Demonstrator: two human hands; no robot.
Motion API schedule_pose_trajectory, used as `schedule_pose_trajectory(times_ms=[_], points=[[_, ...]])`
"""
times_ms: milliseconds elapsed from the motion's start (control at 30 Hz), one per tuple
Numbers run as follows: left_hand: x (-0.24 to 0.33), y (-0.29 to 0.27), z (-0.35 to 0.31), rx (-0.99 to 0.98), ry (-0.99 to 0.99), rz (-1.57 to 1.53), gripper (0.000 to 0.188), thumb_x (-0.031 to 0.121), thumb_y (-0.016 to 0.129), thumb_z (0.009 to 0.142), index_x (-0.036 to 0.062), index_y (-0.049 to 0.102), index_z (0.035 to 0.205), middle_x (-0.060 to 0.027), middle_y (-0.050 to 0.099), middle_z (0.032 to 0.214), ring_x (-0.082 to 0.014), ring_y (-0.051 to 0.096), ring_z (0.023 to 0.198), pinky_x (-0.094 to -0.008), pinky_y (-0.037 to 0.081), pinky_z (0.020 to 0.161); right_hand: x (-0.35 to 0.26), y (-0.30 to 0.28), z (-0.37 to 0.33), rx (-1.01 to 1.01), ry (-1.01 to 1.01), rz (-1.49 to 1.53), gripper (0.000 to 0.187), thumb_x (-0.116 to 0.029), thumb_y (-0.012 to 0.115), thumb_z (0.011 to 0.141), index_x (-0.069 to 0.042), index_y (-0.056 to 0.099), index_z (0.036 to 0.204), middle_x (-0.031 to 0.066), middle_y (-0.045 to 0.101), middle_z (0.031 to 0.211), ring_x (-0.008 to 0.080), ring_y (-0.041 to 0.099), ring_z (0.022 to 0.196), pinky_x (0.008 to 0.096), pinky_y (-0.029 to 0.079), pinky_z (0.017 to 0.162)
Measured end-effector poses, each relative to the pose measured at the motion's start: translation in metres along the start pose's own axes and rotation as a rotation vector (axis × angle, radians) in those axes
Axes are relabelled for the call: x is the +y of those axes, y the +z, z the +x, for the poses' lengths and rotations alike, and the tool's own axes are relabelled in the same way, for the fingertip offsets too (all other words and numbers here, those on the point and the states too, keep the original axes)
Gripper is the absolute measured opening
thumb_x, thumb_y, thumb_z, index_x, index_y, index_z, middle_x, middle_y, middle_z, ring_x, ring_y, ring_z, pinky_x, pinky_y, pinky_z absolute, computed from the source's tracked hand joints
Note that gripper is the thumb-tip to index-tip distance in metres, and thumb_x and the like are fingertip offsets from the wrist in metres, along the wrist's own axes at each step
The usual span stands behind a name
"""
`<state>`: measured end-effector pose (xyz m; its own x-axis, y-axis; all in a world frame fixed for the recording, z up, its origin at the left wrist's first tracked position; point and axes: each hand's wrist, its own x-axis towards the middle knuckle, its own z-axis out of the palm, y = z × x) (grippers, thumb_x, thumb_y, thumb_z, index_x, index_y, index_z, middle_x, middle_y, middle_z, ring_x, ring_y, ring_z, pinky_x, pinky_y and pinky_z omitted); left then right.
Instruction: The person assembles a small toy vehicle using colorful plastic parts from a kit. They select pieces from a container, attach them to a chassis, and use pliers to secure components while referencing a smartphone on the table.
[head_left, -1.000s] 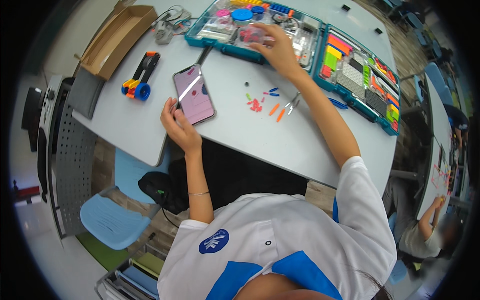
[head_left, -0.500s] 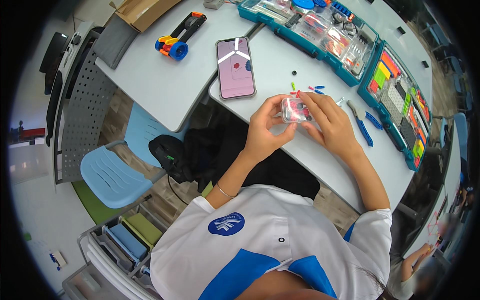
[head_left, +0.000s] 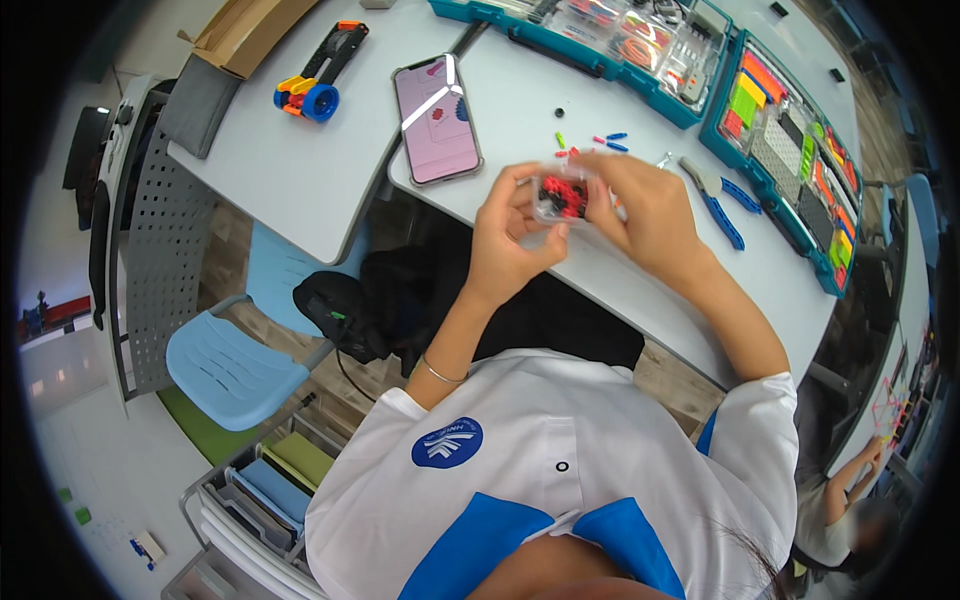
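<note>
My left hand (head_left: 508,228) grips a small clear plastic box (head_left: 541,208) by its left side, thumb below and fingers behind. Inside lie red and black small pieces (head_left: 565,195), now plainly seen without glare over them. My right hand (head_left: 640,205) is closed at the box's right side, blurred by motion. A clear lid (head_left: 619,208) seems to be in its grip, mostly hidden behind the fingers. Just beyond the hands, several small pink, blue and green connector pins (head_left: 616,136) lie scattered on the white table (head_left: 500,120).
A phone (head_left: 438,120) lies at the left of the table. Blue-handled pliers (head_left: 715,205) are to the right. Behind stands an open teal parts case (head_left: 600,65) with coloured pieces. A wheeled model (head_left: 318,85) sits on the neighbouring table, near a cardboard box (head_left: 245,35).
My right hand has turned and shifted over the box, and the lid seems to have come off its top. The red and black pieces show more clearly. The view has shifted a little.
</note>
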<state>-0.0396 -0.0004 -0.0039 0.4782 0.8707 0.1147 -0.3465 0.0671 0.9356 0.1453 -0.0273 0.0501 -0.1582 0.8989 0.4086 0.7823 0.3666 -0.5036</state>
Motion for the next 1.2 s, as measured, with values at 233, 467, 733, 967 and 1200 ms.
schedule_pose_trajectory(times_ms=[233, 467, 733, 967, 1200], points=[[0.007, -0.003, 0.004, -0.1, 0.058, 0.011, 0.085, -0.006, 0.063, 0.078, -0.0015, 0.026, 0.155, -0.0218, 0.058, 0.133, -0.0243, 0.06, 0.122, -0.0392, 0.047, 0.106, 0.013, -0.011, 0.017, -0.044, 0.43, 0.47, 0.024, -0.023, 0.066, 0.096, -0.004, 0.064, 0.111, 0.0114, 0.069, 0.096, 0.0194, 0.068, 0.075, 0.03, 0.055, 0.062], [0.009, -0.001, 0.003, -0.079, 0.043, -0.016, 0.084, -0.006, 0.063, 0.081, -0.0058, 0.026, 0.156, -0.0198, 0.055, 0.136, -0.0229, 0.058, 0.123, -0.0372, 0.047, 0.107, 0.004, -0.031, 0.015, -0.077, -0.189, 0.107, 0.019, -0.008, 0.073, 0.085, -0.009, 0.07, 0.103, 0.0081, 0.059, 0.126, 0.0257, 0.06, 0.111, 0.0351, 0.056, 0.083], [0.006, -0.006, 0.005, -0.134, 0.056, -0.003, 0.086, -0.01, 0.064, 0.081, 0.0014, 0.026, 0.158, -0.0176, 0.059, 0.131, -0.0225, 0.063, 0.117, -0.0359, 0.055, 0.099, 0.009, -0.04, 0.013, -0.224, -0.216, 0.05, 0.024, -0.004, 0.076, 0.08, -0.011, 0.074, 0.103, 0.0062, 0.063, 0.126, 0.0245, 0.063, 0.102, 0.0337, 0.055, 0.078], [0.008, -0.006, 0.007, -0.194, 0.003, 0.017, 0.086, -0.012, 0.064, 0.081, 0.003, 0.027, 0.158, -0.0162, 0.058, 0.134, -0.022, 0.063, 0.116, -0.0352, 0.057, 0.096, 0.003, -0.043, 0.009, -0.297, -0.094, 0.065, 0.019, -0.007, 0.075, 0.083, -0.008, 0.068, 0.1, 0.0039, 0.059, 0.121, 0.0242, 0.062, 0.103, 0.0367, 0.054, 0.082], [0.007, -0.002, 0.007, -0.121, 0.044, 0.029, 0.091, -0.012, 0.063, 0.081, 0.0044, 0.02, 0.159, -0.0206, 0.059, 0.131, -0.0252, 0.063, 0.116, -0.0376, 0.058, 0.095, 0.041, -0.046, 0.016, -0.152, -0.001, 0.264, 0.013, -0.011, 0.07, 0.091, -0.004, 0.06, 0.095, 0.0093, 0.057, 0.121, 0.0248, 0.056, 0.113, 0.035, 0.045, 0.098]])
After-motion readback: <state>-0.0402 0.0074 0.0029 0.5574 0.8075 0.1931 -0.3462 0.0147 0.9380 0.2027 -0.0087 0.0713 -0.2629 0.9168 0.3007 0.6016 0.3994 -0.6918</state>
